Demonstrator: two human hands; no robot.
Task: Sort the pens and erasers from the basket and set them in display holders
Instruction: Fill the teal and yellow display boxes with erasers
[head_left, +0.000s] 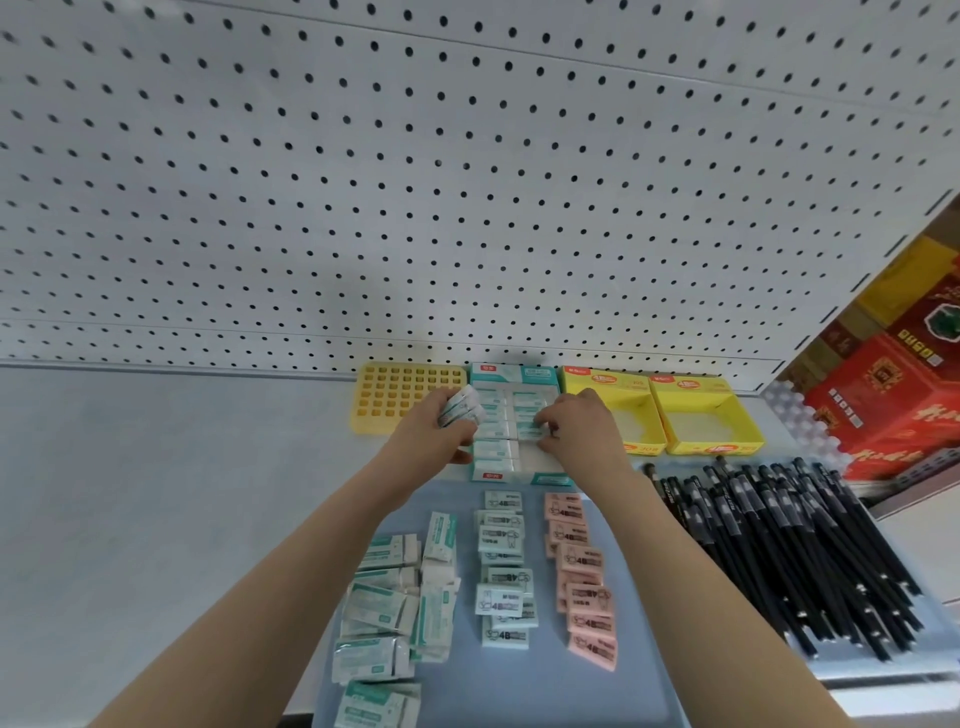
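Observation:
A teal-and-white display box (514, 375) at the back of the shelf holds rows of white erasers in teal sleeves. My left hand (435, 426) grips a small stack of these erasers (461, 408) at the box's left edge. My right hand (576, 422) pinches an eraser (530, 432) lying in the box's right column. In front lie groups of loose erasers: white ones in teal sleeves (389, 603), pale mint 4B ones (503, 571) and pink 4B ones (582, 582). A pile of black pens (789, 551) lies to the right.
A yellow pen holder with a grid of holes (384, 397) stands left of the teal box. Two yellow display boxes (644, 410) (711, 421) stand to its right. A white pegboard wall (415, 182) rises behind. Red cartons (893, 395) fill the far right.

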